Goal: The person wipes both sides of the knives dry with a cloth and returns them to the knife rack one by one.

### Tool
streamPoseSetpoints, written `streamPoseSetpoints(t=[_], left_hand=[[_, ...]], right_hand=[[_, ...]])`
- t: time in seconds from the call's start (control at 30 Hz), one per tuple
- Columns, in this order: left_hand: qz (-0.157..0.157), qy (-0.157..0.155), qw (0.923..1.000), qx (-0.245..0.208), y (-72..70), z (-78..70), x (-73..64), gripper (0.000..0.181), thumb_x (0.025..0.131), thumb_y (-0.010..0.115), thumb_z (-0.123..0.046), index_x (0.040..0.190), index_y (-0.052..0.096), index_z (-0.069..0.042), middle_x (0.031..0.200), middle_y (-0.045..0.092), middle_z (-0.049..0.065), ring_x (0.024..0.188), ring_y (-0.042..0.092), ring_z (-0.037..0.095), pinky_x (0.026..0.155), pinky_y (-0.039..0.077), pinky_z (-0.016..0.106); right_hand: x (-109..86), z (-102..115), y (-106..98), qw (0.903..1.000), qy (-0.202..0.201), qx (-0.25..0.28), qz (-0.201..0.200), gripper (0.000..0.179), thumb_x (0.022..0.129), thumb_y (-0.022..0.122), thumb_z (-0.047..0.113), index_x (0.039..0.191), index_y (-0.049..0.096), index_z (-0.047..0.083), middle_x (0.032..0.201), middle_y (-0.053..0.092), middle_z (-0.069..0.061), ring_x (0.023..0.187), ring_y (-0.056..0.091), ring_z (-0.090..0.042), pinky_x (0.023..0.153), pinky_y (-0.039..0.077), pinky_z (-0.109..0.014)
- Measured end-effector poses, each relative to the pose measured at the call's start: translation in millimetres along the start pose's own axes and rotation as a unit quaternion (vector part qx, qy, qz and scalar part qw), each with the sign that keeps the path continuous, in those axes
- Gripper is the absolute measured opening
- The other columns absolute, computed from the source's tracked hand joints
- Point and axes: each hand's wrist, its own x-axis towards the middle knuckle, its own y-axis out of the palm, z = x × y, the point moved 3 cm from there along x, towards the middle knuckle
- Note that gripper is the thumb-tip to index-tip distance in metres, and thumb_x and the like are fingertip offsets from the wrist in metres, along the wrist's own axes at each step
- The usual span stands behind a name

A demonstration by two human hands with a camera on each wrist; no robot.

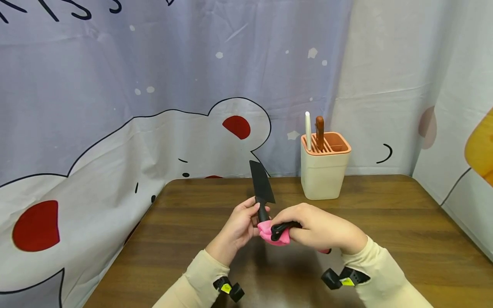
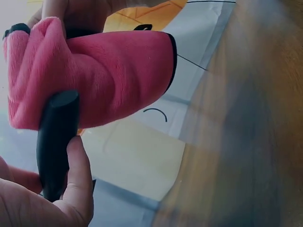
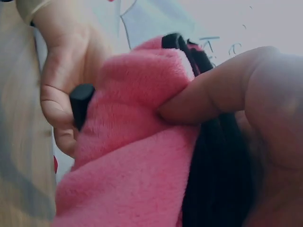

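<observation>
My left hand (image 1: 238,225) grips a black kitchen knife (image 1: 262,182) by its handle (image 2: 57,142), and the broad blade points up and away above the table. In my right hand (image 1: 321,226) is a pink cloth (image 1: 266,230) with black edging, bunched between thumb and fingers. The cloth (image 2: 109,75) lies against the butt end of the handle in the left wrist view. Seen from the right wrist, the pink folds (image 3: 128,156) cover most of the handle, with just its black end showing beside the left hand (image 3: 71,61).
A cream knife block (image 1: 323,177) with an orange slotted top stands at the back right of the wooden table (image 1: 185,239). A white handle (image 1: 308,130) and a brown handle (image 1: 319,132) stick up from its slots. A printed curtain (image 1: 173,141) hangs behind.
</observation>
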Motion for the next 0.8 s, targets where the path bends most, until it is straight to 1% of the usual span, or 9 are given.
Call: streamPoseSetpoints(t=[0.07,0.1,0.2,0.27,0.33,0.43,0.5,0.63,0.8], left_hand=[[0.008,-0.001,1.0,0.003,1.2,1.4,0.4,0.041,0.11,0.041,-0.016,0.15,0.042,-0.004,0.1,0.069,-0.003,0.079,0.072,0.011,0.065,0.064,0.034],[0.013,-0.002,0.9999,0.003,2.1,2.1,0.5,0.041,0.11,0.04,-0.016,0.15,0.042,-0.004,0.099,0.07,-0.004,0.078,0.071,0.01,0.065,0.063,0.035],[0.025,-0.002,0.9997,0.005,5.3,3.9,0.5,0.042,0.11,0.04,-0.016,0.151,0.042,-0.004,0.092,0.071,-0.006,0.074,0.071,0.008,0.064,0.063,0.037],[0.03,-0.002,0.9995,0.006,7.9,4.9,0.3,0.043,0.11,0.04,-0.016,0.152,0.042,-0.006,0.09,0.07,-0.007,0.074,0.07,0.008,0.064,0.061,0.038],[0.031,-0.004,0.9995,0.01,10.0,5.6,-0.8,0.043,0.11,0.042,-0.016,0.151,0.044,-0.007,0.091,0.069,-0.006,0.076,0.069,0.01,0.063,0.062,0.039],[0.035,-0.008,0.9993,0.013,12.6,7.5,-2.2,0.043,0.109,0.042,-0.017,0.152,0.044,-0.009,0.097,0.067,-0.004,0.078,0.067,0.011,0.062,0.061,0.037],[0.04,-0.01,0.999,0.015,13.9,8.9,-3.2,0.045,0.109,0.043,-0.016,0.153,0.043,-0.009,0.1,0.067,-0.004,0.08,0.067,0.011,0.062,0.061,0.037],[0.053,-0.011,0.9985,0.014,14.3,9.2,-4.1,0.048,0.109,0.041,-0.017,0.157,0.039,-0.01,0.098,0.071,-0.005,0.079,0.067,0.011,0.062,0.06,0.037],[0.056,-0.011,0.9983,0.015,12.6,5.9,-5.2,0.047,0.108,0.041,-0.015,0.155,0.042,-0.009,0.093,0.075,-0.006,0.078,0.069,0.011,0.062,0.06,0.037]], right_hand=[[-1.8,-5.5,-3.9,0.9997,0.008,0.024,-0.002,0.045,0.086,0.057,-0.007,0.117,0.074,0.02,0.105,0.074,0.01,0.091,0.065,0.0,0.086,0.057,-0.023],[-2.5,-8.4,-6.2,0.9993,0.016,0.033,-0.011,0.045,0.086,0.056,-0.007,0.117,0.074,0.021,0.106,0.074,0.009,0.092,0.065,-0.001,0.086,0.056,-0.023],[-3.9,-18.3,-11.8,0.9958,0.048,0.043,-0.065,0.043,0.088,0.057,-0.005,0.119,0.074,0.021,0.111,0.075,0.006,0.097,0.067,-0.005,0.089,0.057,-0.025],[-3.6,-24.3,-13.8,0.9904,0.072,0.032,-0.113,0.044,0.089,0.059,-0.004,0.122,0.074,0.021,0.115,0.076,0.005,0.1,0.068,-0.006,0.09,0.057,-0.026],[-1.6,-29.5,-12.9,0.9829,0.096,0.016,-0.157,0.044,0.088,0.06,-0.004,0.122,0.074,0.02,0.115,0.076,0.004,0.099,0.067,-0.008,0.088,0.057,-0.028],[3.1,-34.9,-5.9,0.973,0.122,-0.021,-0.195,0.044,0.088,0.06,-0.006,0.122,0.074,0.018,0.117,0.076,0.001,0.097,0.067,-0.012,0.085,0.057,-0.031],[6.4,-37.2,1.8,0.9699,0.129,-0.048,-0.201,0.044,0.088,0.059,-0.006,0.122,0.075,0.016,0.118,0.076,-0.001,0.1,0.069,-0.015,0.087,0.059,-0.036],[10.4,-36.1,13.6,0.9712,0.129,-0.088,-0.18,0.041,0.088,0.061,-0.003,0.121,0.075,0.018,0.118,0.076,-0.001,0.11,0.072,-0.02,0.094,0.059,-0.044],[11.1,-30.1,14.7,0.9765,0.115,-0.099,-0.154,0.037,0.089,0.065,0.002,0.119,0.075,0.02,0.116,0.076,0.004,0.11,0.071,-0.018,0.096,0.058,-0.043]])
